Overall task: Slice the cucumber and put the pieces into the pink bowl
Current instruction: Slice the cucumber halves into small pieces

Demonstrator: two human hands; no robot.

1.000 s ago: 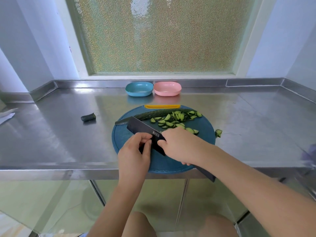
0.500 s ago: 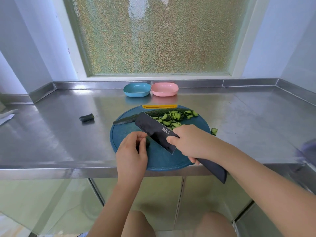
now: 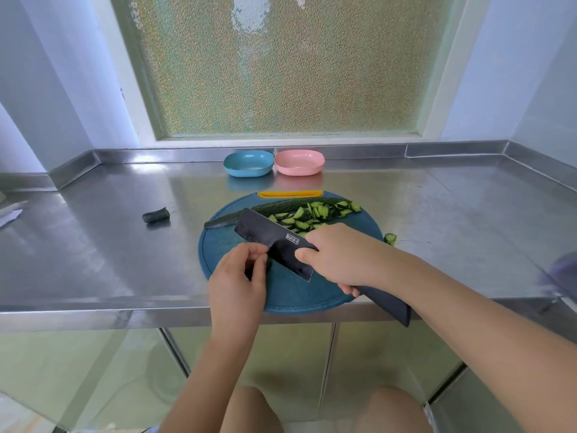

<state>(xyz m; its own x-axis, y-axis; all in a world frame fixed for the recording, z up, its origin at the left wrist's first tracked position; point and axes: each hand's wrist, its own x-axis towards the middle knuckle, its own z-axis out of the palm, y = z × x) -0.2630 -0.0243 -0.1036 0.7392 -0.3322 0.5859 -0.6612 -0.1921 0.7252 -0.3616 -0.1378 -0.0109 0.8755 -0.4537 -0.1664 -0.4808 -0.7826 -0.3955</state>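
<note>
1. Already, green cucumber slices (image 3: pixel 312 214) are heaped at the far edge of the round blue cutting board (image 3: pixel 281 295); none are seen in the pink plastic bowl (image 3: pixel 299 162) at the steel counter's (image 3: pixel 109 245) back edge.
2. A long dark cucumber half (image 3: pixel 281 207) is left uncut, laid left-to-right, tapered end leftward.
3. A small, mostly hidden cucumber piece (image 3: pixel 268 264) is pinched by the left hand (image 3: pixel 239 276); the black cleaver (image 3: pixel 271 242) is gripped by the right hand (image 3: pixel 340 254).

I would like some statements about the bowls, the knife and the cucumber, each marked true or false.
1. The pink bowl holds cucumber slices. False: it looks empty; the slices lie on the cutting board.
2. The right hand holds the knife. True.
3. The blue bowl stands right of the pink bowl. False: it stands left.
4. A cucumber end lies on the counter, off the board. True.
</note>
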